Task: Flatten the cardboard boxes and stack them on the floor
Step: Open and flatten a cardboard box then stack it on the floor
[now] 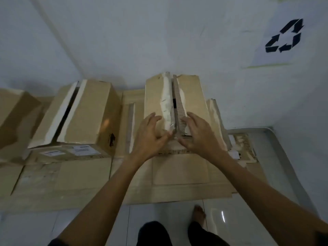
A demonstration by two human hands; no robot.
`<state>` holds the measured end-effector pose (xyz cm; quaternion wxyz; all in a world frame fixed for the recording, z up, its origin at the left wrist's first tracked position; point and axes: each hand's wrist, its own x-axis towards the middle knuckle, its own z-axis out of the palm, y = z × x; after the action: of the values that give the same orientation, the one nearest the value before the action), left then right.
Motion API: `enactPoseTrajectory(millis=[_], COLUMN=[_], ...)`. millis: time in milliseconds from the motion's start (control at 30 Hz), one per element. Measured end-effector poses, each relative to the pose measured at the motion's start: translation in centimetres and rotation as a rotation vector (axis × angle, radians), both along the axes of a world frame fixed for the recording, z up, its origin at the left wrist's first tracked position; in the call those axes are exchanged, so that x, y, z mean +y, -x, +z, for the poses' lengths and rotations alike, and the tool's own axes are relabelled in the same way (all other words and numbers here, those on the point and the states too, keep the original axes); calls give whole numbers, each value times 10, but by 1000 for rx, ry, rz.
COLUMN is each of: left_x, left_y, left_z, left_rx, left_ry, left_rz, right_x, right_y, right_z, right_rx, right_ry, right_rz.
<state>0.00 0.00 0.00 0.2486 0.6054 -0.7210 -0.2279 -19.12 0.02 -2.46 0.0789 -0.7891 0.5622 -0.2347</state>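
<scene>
An upright cardboard box [191, 96] stands against the wall, its top flaps meeting at a seam with torn white tape [166, 100]. The right flap's corrugated edge is lifted slightly. My left hand [150, 134] touches the near end of the left flap, fingers spread and thumb at the tape. Across the seam, my right hand [197, 132] rests its fingers on the raised right flap, thumb at the seam's near end. Neither hand clearly grips a flap. Flattened cardboard sheets [177, 174] lie on the floor under the box.
A second box [88, 110] with a parted, taped top stands to the left, and a third box [14, 110] at the far left. A recycling sign [284, 36] hangs on the wall. My foot [199, 212] stands on white tiles. A pale curved rim [276, 139] lies at right.
</scene>
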Motion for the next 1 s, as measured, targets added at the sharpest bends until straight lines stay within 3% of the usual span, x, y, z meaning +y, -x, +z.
enactPoseTrajectory(millis=[133,233,333,400,467,533,633,733,833,1000], left_x=[-3,-13,-22,-27,-28,-28,-31,-37,-45,-59], left_y=[14,19,19,20,19,20,19,17,6,-47], left_z=[-15,-21,-22,-23,-24,-25,-24,-15,3,40], left_rx=[-29,-80,-123,-129,-118,-116,-132,-189,-228,-130], left_ry=[34,79,134,159,173,202,247,311,417,481], left_rz=[40,-5,-81,-115,-126,-166,-226,-284,-326,-54], right_x=[-5,-10,-7,-3,3,8,10,7,5,-6], right_y=[2,15,42,72,96,108,109,108,104,103], right_z=[-4,7,17,11,-8,-38,-53,-47,-45,-49], right_rx=[56,25,-165,-129,172,278,90,-111,-144,-198], right_ry=[102,294,431,444,349,168,-81,-147,-145,-263], right_rz=[-19,-39,-237,-457,-589,-434,-289,-374,-432,-452])
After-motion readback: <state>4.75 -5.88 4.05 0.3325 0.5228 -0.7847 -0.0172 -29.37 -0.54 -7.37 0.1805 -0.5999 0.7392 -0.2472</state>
